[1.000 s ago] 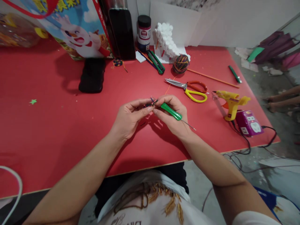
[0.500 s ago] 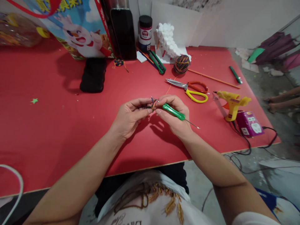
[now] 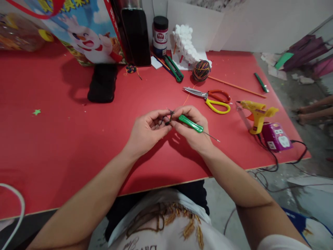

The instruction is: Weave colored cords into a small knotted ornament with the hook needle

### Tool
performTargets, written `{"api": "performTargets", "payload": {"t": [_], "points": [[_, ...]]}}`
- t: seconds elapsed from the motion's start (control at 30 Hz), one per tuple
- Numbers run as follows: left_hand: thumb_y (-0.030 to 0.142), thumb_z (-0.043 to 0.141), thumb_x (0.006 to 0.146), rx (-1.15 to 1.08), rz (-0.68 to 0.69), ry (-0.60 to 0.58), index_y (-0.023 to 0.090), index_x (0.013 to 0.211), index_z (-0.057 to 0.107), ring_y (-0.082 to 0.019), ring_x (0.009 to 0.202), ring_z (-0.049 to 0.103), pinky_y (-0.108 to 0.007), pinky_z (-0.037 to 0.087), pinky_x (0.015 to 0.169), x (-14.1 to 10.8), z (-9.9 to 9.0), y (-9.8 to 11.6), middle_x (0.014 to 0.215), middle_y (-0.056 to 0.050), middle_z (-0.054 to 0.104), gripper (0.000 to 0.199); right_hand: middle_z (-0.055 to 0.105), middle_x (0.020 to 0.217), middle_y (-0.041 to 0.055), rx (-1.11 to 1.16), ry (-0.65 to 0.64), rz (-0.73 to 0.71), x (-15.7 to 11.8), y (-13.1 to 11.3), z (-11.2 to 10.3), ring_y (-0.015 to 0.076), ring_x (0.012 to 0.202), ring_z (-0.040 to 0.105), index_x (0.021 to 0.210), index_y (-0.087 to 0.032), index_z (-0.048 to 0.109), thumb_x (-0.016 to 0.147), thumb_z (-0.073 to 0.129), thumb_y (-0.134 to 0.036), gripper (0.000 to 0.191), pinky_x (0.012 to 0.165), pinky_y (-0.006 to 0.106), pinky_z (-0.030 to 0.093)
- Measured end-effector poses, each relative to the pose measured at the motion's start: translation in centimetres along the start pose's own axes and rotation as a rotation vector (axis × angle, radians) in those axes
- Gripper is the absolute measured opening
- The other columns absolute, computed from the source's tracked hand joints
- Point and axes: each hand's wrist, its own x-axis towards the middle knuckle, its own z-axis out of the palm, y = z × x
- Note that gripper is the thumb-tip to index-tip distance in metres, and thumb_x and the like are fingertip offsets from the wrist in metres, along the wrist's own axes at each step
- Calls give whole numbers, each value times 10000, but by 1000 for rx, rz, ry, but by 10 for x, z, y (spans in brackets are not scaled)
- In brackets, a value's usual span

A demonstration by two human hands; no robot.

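Observation:
Between my fingertips is a small piece of dark multicoloured yarn work [image 3: 168,121], mostly hidden by the fingers. My left hand [image 3: 145,130] pinches it from the left with thumb and forefinger. My right hand [image 3: 194,126] grips a crochet hook [image 3: 191,123] with a green handle; one thin metal end points down to the right past the palm. The right thumb and forefinger also meet at the yarn work. A thin orange strand [image 3: 186,100] runs up from the right fingers towards a multicoloured yarn ball [image 3: 201,71].
Scissors [image 3: 208,97] lie beyond my right hand on the red table [image 3: 65,149]. A yellow glue gun [image 3: 257,113] stands by a purple box [image 3: 277,137] with black cables. Farther back are a green cutter [image 3: 174,68], a jar [image 3: 160,36], a black phone [image 3: 102,83] and a white model [image 3: 185,43].
The left fingers have shifted on the yarn work, now more spread, with a dark loop showing between the hands. The hook's handle has moved slightly left with my right hand.

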Motion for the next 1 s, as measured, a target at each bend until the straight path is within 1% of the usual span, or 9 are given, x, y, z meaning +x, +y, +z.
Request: {"api": "performTargets", "payload": {"t": [0.1,0.17,0.3,0.43,0.57,0.73,0.83,0.93,1.0], "points": [[156,937,668,-63,-38,-17,191,1112,842,-159,937,732,-288,607,893,0,-1,-1,1026,-58,809,455,727,961,-10,110,28,46,2,6,-1,150,924,694,958,-248,697,834,848,-218,198,889,325,588],[137,932,679,-136,-72,-30,205,1120,844,-164,965,744,-286,609,901,1,-4,-3,1072,-64,816,454,730,962,-16,182,40,77,3,8,-2,143,922,686,957,-255,703,820,861,-204,215,893,310,583],[112,926,697,-214,-104,-46,216,1103,855,-161,987,754,-267,607,902,2,-6,-4,1105,-68,825,425,730,936,-29,306,48,132,6,8,-2,113,848,665,925,-259,719,788,886,-164,236,821,259,566],[114,924,708,-247,-112,-32,215,1091,861,-149,932,751,-264,608,891,3,-4,-2,1050,-63,827,402,734,957,-23,291,30,122,4,5,-3,120,881,678,946,-261,734,799,881,-154,234,846,264,573],[115,941,716,-236,-60,-20,237,1080,863,-117,915,739,-228,605,869,3,-4,-5,1019,-34,826,392,736,1004,-13,249,-24,102,2,6,-4,134,919,690,997,-264,729,816,881,-179,251,850,283,588],[142,947,716,-152,-41,-12,217,1122,850,-138,935,734,-265,608,896,1,-5,-7,1021,-44,818,424,720,976,-19,268,-22,119,4,10,-5,130,908,700,978,-252,703,792,893,-199,271,840,279,591],[144,947,701,-180,-77,-13,204,1114,851,-145,924,734,-273,605,892,2,-4,-4,1013,-52,809,429,707,951,-23,318,5,164,6,10,-2,123,849,675,953,-248,682,757,904,-219,298,779,272,581],[114,948,664,-238,-129,-19,208,1064,865,-132,869,726,-254,600,848,3,-3,0,950,-41,799,419,696,919,-32,385,27,205,6,7,1,109,781,631,927,-247,671,696,920,-211,342,702,247,549],[102,948,649,-264,-142,-17,214,1039,870,-127,857,724,-242,597,830,3,-1,4,935,-38,801,413,696,907,-35,413,25,208,7,6,2,99,755,614,923,-248,675,683,925,-201,350,685,236,535]]}}
